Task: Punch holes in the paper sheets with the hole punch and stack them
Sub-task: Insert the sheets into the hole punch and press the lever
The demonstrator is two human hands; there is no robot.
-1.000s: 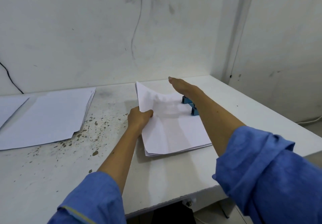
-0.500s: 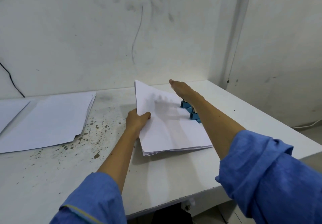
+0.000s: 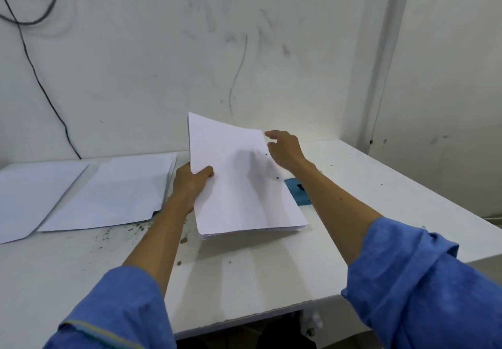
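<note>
1. Two hands are showing, both reaching out of rolled blue sleeves (image 3: pixel 423 280).
2. The left hand (image 3: pixel 190 185) is gripping the left edge of one lifted paper sheet (image 3: pixel 231 158), thumb on top and fingers curled under it.
3. That sheet is tilting up at its far end, with two punched holes (image 3: pixel 277 178) showing near its right edge.
4. The right hand (image 3: pixel 285 149) is hanging just beside the sheet's far right corner, fingers loosely bent and holding nothing.
5. One stack of paper (image 3: pixel 252 223) is lying under the lifted sheet.
6. One blue hole punch (image 3: pixel 298 192) is sitting at the stack's right edge, partly hidden by the right forearm.
7. Two more paper piles are lying to the left on the white table (image 3: pixel 380 185): a nearer one (image 3: pixel 114 194) and one at the frame's edge (image 3: pixel 30 196).
</note>
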